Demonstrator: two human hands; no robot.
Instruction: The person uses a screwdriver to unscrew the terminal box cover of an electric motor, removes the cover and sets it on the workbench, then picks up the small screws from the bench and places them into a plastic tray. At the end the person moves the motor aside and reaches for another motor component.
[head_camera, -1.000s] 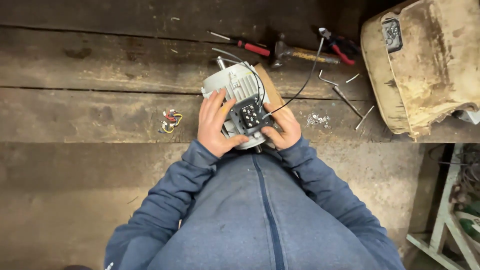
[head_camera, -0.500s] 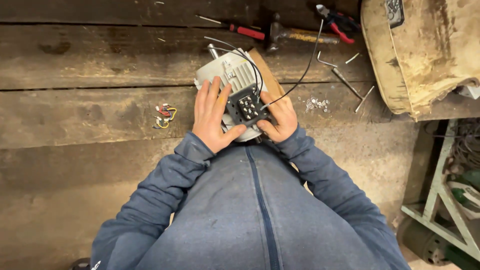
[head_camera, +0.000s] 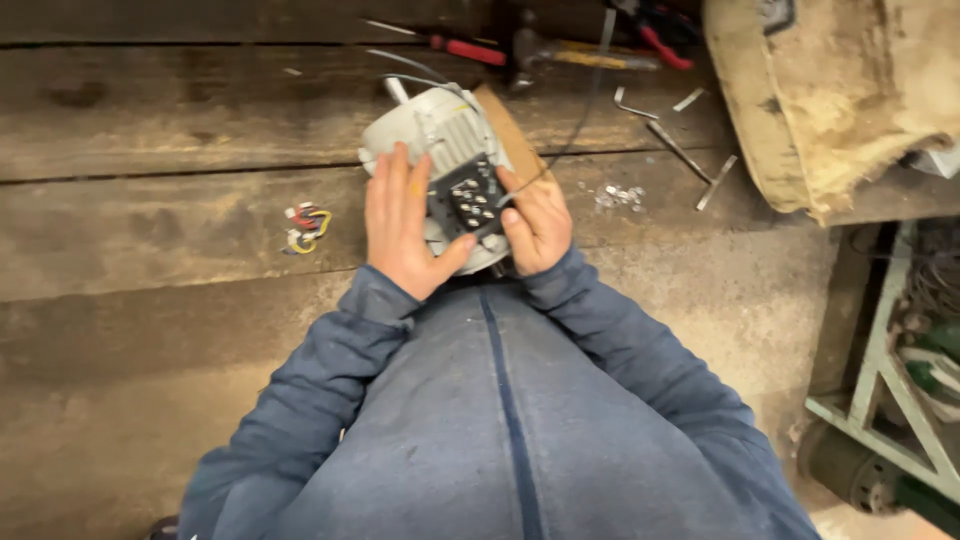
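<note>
While gripped: grey motor (head_camera: 440, 135) (both hands)

A red-handled screwdriver (head_camera: 465, 46) and a hammer (head_camera: 570, 55) lie on the wooden bench (head_camera: 150, 130), at its far edge. Left of the screwdriver and nearer, a bundle of coloured wires (head_camera: 306, 228) lies on the planks. Right of the hammer sit small metal strips (head_camera: 690, 150), loose nuts (head_camera: 620, 196) and a worn tan sack (head_camera: 840, 90).

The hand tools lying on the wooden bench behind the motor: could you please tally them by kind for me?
Screwdriver with red handle: 1
Hammer: 1
Pliers with red grips: 1
Total: 3

Both hands, left hand and right hand, hold the grey electric motor, not a tool.
</note>
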